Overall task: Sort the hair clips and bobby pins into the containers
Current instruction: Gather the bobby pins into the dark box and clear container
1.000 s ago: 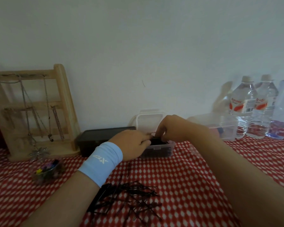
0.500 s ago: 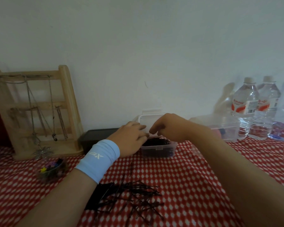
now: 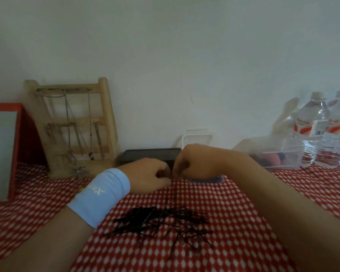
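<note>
A loose pile of black bobby pins (image 3: 161, 222) lies on the red checked cloth in front of me. My left hand (image 3: 147, 175), with a light blue wristband, and my right hand (image 3: 196, 163) meet just beyond the pile. My right fingertips pinch one bobby pin (image 3: 174, 193), which hangs straight down between the hands. My left fingers are curled beside it, and I see nothing in them. The small clear container (image 3: 212, 180) of dark pins is mostly hidden behind my right hand, with its open lid (image 3: 196, 137) standing up behind.
A black box (image 3: 149, 154) sits behind my hands. Further right is a clear container (image 3: 283, 160) with coloured clips, then water bottles (image 3: 314, 130). A wooden jewellery stand (image 3: 75, 124) and a red-framed panel (image 3: 6, 152) stand at the left against the wall.
Both hands have drawn back from over the small clear container towards me and closed up. A bobby pin now hangs between them. The view has shifted left.
</note>
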A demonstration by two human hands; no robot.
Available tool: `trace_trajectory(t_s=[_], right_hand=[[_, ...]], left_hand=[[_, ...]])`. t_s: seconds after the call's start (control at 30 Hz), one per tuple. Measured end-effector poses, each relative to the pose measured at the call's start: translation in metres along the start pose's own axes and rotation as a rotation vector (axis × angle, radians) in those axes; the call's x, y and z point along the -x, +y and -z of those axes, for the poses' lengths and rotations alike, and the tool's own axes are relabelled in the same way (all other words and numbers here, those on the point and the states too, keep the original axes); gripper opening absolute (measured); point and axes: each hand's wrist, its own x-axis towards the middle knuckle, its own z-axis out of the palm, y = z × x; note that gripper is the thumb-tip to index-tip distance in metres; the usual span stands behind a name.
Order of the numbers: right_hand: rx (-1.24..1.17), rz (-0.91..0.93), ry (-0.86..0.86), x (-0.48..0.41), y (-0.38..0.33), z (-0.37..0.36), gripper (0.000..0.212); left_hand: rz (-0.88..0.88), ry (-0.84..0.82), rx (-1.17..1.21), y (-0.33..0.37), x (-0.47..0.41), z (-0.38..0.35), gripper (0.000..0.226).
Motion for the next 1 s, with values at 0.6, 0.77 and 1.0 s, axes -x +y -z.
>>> trace_trajectory(t_s=[0.6,0.77,1.0], right_hand=[[0.053,-0.098,-0.157,0.033,-0.031,-0.03,0.021],[0.028,-0.25,-0.331,0.057,-0.042,-0.029,0.073],[0.098,-0.221,-0.236,0.06,-0.041,-0.037,0.051]], left_hand=[[-0.004,-0.123,0.059,0.003,0.04,-0.024,0.039],[-0.001,-0.202,0.006,0.022,0.043,-0.032,0.086],[-0.172,-0.154,0.142,0.029,0.043,-0.039,0.055]])
